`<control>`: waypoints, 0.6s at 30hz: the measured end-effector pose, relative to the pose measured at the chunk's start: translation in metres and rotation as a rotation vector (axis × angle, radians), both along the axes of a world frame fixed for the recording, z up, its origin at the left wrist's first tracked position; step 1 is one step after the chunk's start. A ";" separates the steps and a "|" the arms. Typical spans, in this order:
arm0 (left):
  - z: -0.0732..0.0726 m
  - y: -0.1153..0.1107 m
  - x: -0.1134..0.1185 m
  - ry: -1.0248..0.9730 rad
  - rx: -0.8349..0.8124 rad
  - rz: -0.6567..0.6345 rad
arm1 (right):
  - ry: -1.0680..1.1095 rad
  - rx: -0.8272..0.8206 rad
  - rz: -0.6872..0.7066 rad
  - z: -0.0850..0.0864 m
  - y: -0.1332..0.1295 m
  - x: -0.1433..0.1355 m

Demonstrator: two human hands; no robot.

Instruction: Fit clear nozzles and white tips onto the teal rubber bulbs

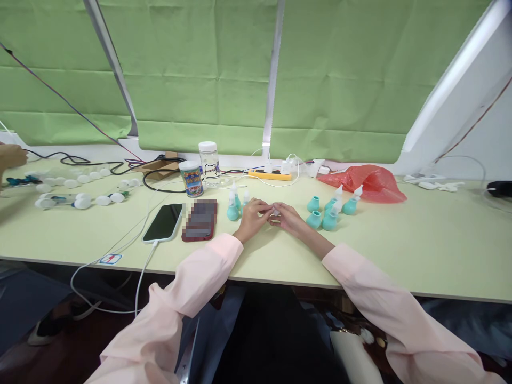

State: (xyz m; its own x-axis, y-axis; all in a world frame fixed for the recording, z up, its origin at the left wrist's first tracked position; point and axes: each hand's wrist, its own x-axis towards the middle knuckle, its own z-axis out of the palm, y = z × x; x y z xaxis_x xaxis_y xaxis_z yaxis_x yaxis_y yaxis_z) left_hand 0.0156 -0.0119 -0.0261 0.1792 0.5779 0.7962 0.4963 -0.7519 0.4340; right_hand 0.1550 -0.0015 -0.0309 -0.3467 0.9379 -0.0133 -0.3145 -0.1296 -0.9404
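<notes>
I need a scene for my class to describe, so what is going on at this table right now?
A person in pink sleeves has both hands together on a pale green table, the left hand and right hand pinching a small white piece. Teal bulbs with white tips stand on either side. A phone charges to the left.

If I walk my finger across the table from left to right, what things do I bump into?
White caps → phone → red case → left hand → right hand → teal bottles → red plastic bag.
</notes>
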 end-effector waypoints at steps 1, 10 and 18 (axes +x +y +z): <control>0.000 0.000 0.000 0.021 0.008 0.014 | 0.001 -0.005 0.003 0.001 0.000 0.000; -0.002 0.001 0.001 0.229 0.105 0.121 | -0.003 -0.001 0.002 0.004 -0.003 0.000; 0.002 -0.003 0.000 0.227 0.063 0.051 | -0.021 0.047 0.055 0.007 -0.007 -0.004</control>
State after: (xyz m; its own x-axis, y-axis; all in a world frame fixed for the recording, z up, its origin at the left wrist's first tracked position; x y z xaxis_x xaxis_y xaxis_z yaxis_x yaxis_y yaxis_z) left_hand 0.0159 -0.0153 -0.0245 0.3296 0.5413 0.7735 0.6139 -0.7454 0.2600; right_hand 0.1507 -0.0088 -0.0238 -0.3980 0.9171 0.0224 -0.2887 -0.1021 -0.9520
